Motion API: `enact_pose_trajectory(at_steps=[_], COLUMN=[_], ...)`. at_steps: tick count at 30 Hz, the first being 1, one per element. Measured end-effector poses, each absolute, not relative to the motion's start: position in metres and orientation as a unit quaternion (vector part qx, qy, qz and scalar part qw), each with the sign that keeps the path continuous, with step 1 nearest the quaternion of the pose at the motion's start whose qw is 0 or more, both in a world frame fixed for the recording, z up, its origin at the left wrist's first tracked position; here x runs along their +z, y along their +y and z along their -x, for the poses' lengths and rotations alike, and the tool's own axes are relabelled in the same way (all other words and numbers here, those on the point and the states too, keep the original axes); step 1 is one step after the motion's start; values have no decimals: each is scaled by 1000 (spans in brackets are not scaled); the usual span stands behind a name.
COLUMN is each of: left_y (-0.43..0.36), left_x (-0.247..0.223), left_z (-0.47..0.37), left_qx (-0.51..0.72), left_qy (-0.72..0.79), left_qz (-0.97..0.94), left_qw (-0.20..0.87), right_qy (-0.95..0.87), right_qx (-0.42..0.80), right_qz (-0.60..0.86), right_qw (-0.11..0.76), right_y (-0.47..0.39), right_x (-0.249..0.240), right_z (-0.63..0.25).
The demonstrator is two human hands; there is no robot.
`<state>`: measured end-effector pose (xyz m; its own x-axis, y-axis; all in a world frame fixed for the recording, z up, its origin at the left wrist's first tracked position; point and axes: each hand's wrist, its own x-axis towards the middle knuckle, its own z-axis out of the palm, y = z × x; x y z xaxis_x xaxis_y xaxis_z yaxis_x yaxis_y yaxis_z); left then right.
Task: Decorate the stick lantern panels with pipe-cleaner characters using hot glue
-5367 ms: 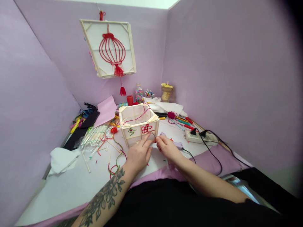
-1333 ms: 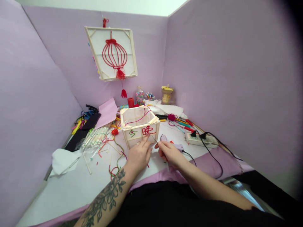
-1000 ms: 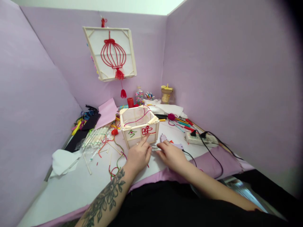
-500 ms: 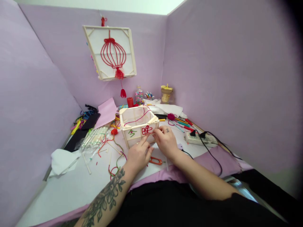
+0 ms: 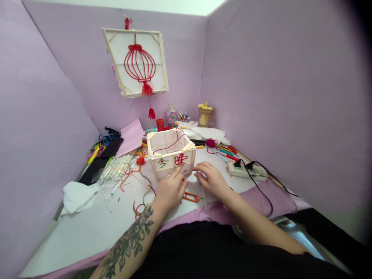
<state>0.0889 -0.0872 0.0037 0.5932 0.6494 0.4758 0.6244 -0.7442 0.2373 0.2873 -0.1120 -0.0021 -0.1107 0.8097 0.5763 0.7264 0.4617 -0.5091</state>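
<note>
A white box-shaped lantern frame (image 5: pixel 171 174) with pale stick edges stands in front of me. Its front panel carries a green yarn character (image 5: pixel 163 163) and a red yarn character (image 5: pixel 181 159). The outstretched index finger of my left hand (image 5: pixel 171 190) touches the panel at the red character's lower edge; this hand grips nothing. To the right of the frame, my right hand (image 5: pixel 213 180) hovers with thumb and fingers apart, holding nothing I can see. A dark red yarn strand (image 5: pixel 168 147) lies across the frame's open top. Below the hands rests an orange-handled tool (image 5: pixel 192 197), partly covered.
A framed red lantern picture (image 5: pixel 139 64) hangs at the back. Bagged sticks (image 5: pixel 119 170), a red yarn ball (image 5: pixel 140 161) and green yarn (image 5: pixel 147 186) lie left. A power strip (image 5: pixel 247 171) with black cords sits right. Behind stand a bead jar (image 5: pixel 171 117) and a cup (image 5: pixel 205 116).
My right hand has drawn back to the right and down, away from the red character, and its fingers have parted. My left hand stays in place.
</note>
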Motion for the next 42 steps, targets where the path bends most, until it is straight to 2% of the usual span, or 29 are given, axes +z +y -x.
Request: enact_pose_trajectory(at_steps=[3, 8, 12, 18, 26, 32, 42], left_y=[-87, -88, -88, -88, -89, -87, -83], left_x=[3, 3, 4, 5, 6, 2, -8], left_z=[-89, -89, -89, -88, -87, -86, -86], left_qx=[279, 284, 282, 276, 297, 349, 292], left_qy=[355, 354, 353, 336, 309, 316, 375], left_qz=[-892, -891, -892, -900, -904, -882, -880], left_qw=[11, 5, 4, 16, 17, 10, 0], right_qy=[-711, -721, -717, -713, -685, -604, -534], right_qx=[56, 113, 169, 208, 368, 374, 390], right_qz=[591, 670, 670, 655, 538, 566, 606], right_qw=[377, 139, 95, 139, 325, 418, 442], right_y=[-115, -122, -123, -121, -144, -140, -137], right_x=[2, 8, 3, 2, 28, 3, -15], right_z=[-305, -335, -339, -345, -360, -321, -315])
